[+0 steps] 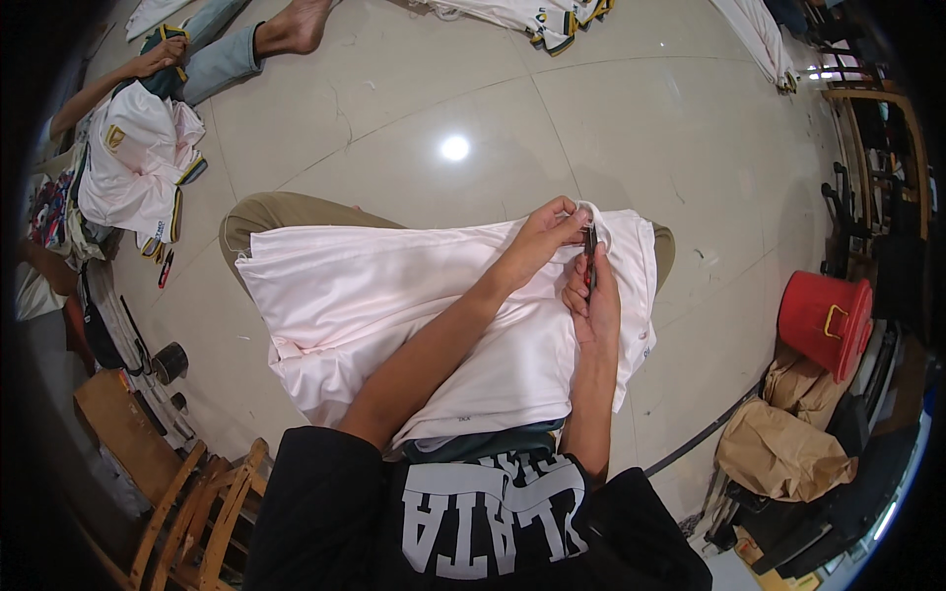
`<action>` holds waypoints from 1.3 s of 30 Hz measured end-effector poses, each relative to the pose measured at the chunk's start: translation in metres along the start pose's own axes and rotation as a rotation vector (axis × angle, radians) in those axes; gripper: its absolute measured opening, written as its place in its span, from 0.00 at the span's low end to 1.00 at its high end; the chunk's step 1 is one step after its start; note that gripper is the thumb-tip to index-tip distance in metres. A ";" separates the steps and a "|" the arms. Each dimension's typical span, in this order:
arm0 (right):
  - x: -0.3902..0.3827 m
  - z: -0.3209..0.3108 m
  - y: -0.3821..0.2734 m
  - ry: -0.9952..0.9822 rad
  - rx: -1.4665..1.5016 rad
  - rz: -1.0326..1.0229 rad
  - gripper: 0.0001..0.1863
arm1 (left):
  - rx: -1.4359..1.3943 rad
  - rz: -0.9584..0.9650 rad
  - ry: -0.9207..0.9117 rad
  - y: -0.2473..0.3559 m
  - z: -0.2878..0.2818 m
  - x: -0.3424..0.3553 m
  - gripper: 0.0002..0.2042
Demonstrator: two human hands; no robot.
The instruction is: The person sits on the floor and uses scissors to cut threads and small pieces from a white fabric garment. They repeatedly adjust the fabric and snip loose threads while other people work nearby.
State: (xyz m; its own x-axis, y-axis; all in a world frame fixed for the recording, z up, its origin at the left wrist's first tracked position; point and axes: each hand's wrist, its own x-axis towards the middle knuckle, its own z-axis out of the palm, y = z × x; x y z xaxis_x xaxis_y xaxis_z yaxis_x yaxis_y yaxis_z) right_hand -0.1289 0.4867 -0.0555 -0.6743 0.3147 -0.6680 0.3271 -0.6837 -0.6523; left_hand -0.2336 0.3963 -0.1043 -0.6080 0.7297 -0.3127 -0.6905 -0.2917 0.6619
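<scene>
A white garment [394, 295] lies spread over my crossed legs, its folds reaching past both knees. My left hand [540, 238] is closed, pinching the garment's raised edge near its far right side. Right beside it, my right hand [594, 295] is wrapped round small dark thread snips [590, 244], their blades pointing away from me at the pinched cloth. The cut point itself is partly covered by my left fingertips. Small dark marks show on the garment's right border.
At the far left another person's hand [158, 57] holds dark cloth above a white garment [123, 172] with striped trim. A red tool [166, 269] lies on the tiled floor. To the right stand a red lidded bucket [823, 320] and brown paper bags [778, 451]; wooden chairs [202, 512] are lower left.
</scene>
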 end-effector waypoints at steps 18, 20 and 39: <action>0.003 0.003 0.000 0.033 -0.003 -0.008 0.23 | 0.027 -0.008 -0.019 -0.002 -0.002 0.000 0.18; 0.003 0.003 0.000 0.033 0.002 -0.007 0.23 | 0.035 -0.013 -0.019 -0.002 -0.003 0.000 0.18; 0.004 0.010 -0.015 0.356 -0.553 -0.617 0.08 | -0.038 -0.026 0.023 0.005 0.002 0.000 0.10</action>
State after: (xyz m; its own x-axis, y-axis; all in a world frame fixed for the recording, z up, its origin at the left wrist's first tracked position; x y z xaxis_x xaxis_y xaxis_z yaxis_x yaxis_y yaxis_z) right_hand -0.1435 0.4912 -0.0450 -0.6206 0.7689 -0.1536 0.3084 0.0593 -0.9494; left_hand -0.2363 0.3960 -0.1002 -0.5978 0.7234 -0.3455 -0.7205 -0.2959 0.6272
